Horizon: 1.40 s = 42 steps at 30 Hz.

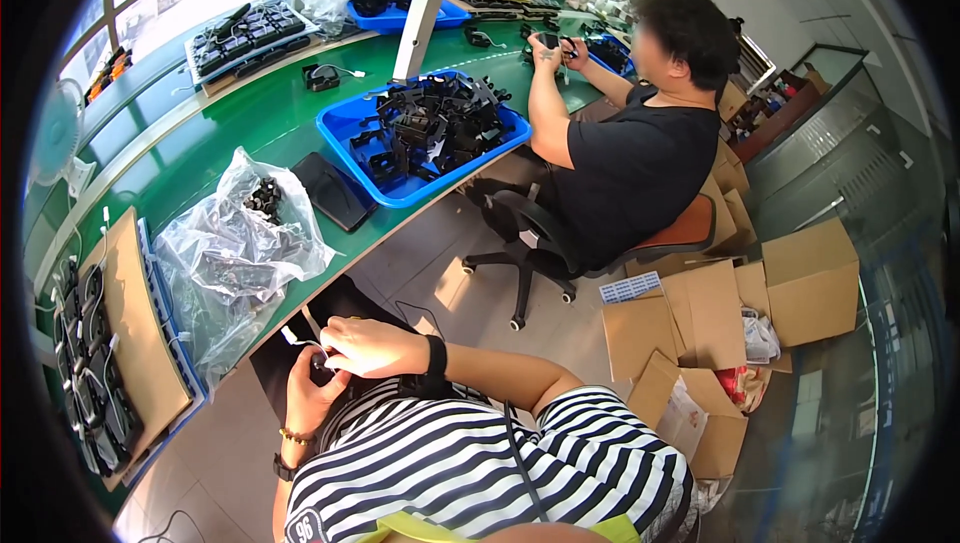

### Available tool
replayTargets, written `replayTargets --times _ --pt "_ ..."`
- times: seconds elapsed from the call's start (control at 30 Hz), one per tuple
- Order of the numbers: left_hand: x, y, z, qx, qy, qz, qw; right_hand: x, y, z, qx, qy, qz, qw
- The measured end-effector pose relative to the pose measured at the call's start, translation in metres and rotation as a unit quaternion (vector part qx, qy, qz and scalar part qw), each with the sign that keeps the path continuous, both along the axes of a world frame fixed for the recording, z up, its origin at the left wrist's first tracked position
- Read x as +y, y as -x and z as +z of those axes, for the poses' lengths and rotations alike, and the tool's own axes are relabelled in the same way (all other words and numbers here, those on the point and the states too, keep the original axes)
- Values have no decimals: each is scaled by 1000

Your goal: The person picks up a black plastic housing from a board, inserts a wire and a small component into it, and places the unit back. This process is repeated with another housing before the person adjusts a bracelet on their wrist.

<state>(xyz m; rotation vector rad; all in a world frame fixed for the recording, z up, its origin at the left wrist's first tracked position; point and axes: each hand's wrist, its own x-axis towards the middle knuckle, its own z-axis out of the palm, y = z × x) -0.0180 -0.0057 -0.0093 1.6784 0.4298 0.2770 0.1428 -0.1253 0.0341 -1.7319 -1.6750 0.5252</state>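
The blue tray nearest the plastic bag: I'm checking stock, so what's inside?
The blue tray holds a jumbled heap of black parts, some angular. The heap covers most of the tray's floor, so whatever lies beneath cannot be seen.

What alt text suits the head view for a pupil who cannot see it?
The person's left hand holds a small black part, the right hand close against it, beside a green workbench. On it are a crumpled clear plastic bag and a blue rectangular tray heaped with black parts; a co-worker in black sits beyond.
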Motion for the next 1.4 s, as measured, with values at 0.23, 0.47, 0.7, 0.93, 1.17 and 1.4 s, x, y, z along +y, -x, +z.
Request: replayTargets --times 0.23,0.47,0.7,0.93,1.17,1.4 --pt "18 -12 -8 -3 10 -47 999 6 -3 10 -6 38 -43 998" --pt "24 -22 11 27 -42 -65 997 9 9 -15 63 -11 -138 988" --pt "26 -35 7 -1 -50 -114 992 -17 5 -9 99 -51 -160 981" --pt "13 -48 8 39 -74 -112 990 -25 -10 -13 -85 -46 -129 987" --pt "-6 -64 18 24 -85 -83 993 -40 -35 -3 -118 -116 -105 981" --pt "-19 -63 5 8 -62 -31 998 -31 -31 -19 31 -132 -153 979"
